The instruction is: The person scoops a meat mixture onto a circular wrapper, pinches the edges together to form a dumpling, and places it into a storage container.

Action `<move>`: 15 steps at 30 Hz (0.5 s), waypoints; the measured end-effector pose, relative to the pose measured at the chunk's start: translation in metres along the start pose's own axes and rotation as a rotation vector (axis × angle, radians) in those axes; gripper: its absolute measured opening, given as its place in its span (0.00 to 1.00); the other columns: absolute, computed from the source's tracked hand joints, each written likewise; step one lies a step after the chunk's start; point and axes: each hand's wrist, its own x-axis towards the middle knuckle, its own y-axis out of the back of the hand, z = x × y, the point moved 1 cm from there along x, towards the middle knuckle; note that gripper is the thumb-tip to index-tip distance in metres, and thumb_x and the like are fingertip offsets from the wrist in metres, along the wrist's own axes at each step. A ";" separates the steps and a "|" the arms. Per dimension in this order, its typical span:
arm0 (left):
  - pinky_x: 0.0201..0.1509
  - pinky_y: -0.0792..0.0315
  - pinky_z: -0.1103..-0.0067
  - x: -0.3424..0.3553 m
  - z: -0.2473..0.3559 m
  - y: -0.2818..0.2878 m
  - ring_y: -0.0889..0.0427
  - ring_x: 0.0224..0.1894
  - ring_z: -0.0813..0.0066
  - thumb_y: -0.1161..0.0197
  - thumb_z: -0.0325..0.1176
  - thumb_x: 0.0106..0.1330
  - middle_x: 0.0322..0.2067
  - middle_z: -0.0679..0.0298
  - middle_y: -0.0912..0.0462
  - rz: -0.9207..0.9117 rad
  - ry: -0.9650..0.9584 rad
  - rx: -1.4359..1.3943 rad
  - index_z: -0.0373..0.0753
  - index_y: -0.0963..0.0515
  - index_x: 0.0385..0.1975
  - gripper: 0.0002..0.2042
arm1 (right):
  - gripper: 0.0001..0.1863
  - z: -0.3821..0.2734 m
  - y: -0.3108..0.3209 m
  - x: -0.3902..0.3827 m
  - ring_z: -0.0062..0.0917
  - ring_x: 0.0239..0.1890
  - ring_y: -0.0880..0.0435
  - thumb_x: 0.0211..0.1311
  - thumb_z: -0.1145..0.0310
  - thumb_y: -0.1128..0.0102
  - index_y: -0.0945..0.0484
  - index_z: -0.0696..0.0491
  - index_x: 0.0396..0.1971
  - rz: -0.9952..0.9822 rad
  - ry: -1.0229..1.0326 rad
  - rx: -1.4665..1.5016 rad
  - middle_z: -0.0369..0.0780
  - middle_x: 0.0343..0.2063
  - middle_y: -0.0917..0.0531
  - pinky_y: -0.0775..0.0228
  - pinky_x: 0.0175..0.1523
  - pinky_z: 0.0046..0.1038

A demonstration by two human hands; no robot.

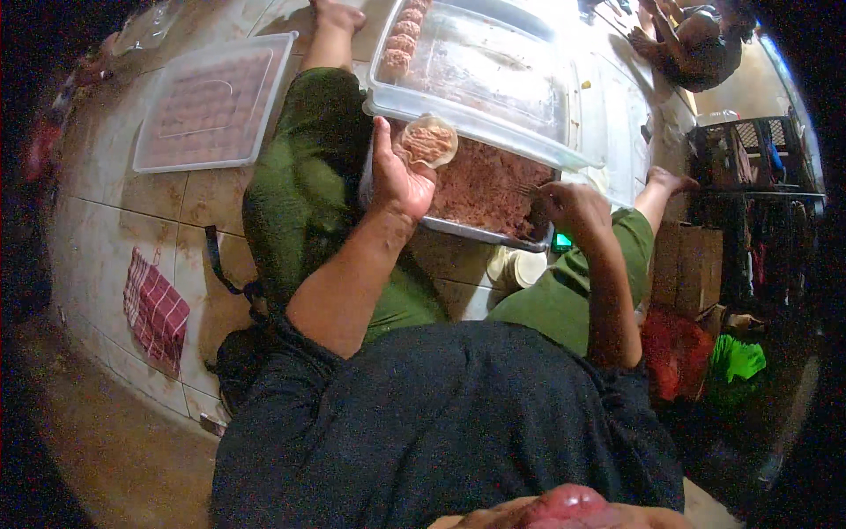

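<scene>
On the fingers of my upturned left hand (403,183) rests a round dough wrapper (452,146) spread with pinkish ground meat (428,139). My right hand (579,212) is closed around a fork (527,189), its tines over the right part of a deep tub (476,234). Reddish-brown meat filling (471,187) lies in that tub, with a scooped hollow near the right end. Behind it stands a clear plastic container (480,57) with a row of filled dumplings (403,42) along its left side. A stack of pale round wrappers (528,270) sits by my right thigh.
To the left, a lidded container (218,104) packed with dumplings lies on the tiled floor. A red checked cloth (157,309) lies nearer. Another person (696,48) sits at far right, beyond a dark rack (753,167). Cardboard (687,264) and a green bag (737,358) are at right.
</scene>
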 end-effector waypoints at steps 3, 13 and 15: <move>0.48 0.28 0.72 -0.006 -0.005 -0.011 0.22 0.42 0.66 0.55 0.59 0.63 0.41 0.57 0.22 0.009 0.074 -0.026 0.33 0.29 0.45 0.30 | 0.11 0.040 -0.062 0.010 0.32 0.28 0.19 0.56 0.65 0.52 0.21 0.53 0.31 0.270 0.145 -0.102 0.44 0.26 0.19 0.28 0.28 0.33; 0.47 0.27 0.72 0.008 -0.010 0.004 0.22 0.41 0.68 0.52 0.54 0.63 0.39 0.60 0.22 -0.015 0.116 -0.029 0.37 0.30 0.46 0.25 | 0.05 0.011 -0.096 0.038 0.31 0.22 0.21 0.45 0.70 0.44 0.25 0.53 0.15 0.286 0.616 -0.155 0.42 0.17 0.23 0.30 0.25 0.33; 0.46 0.27 0.73 0.005 -0.013 0.000 0.22 0.40 0.69 0.52 0.53 0.64 0.39 0.62 0.22 -0.010 0.123 -0.010 0.39 0.30 0.46 0.23 | 0.06 0.020 -0.109 0.034 0.34 0.21 0.21 0.45 0.69 0.44 0.25 0.53 0.14 0.515 0.708 -0.005 0.43 0.17 0.22 0.29 0.25 0.34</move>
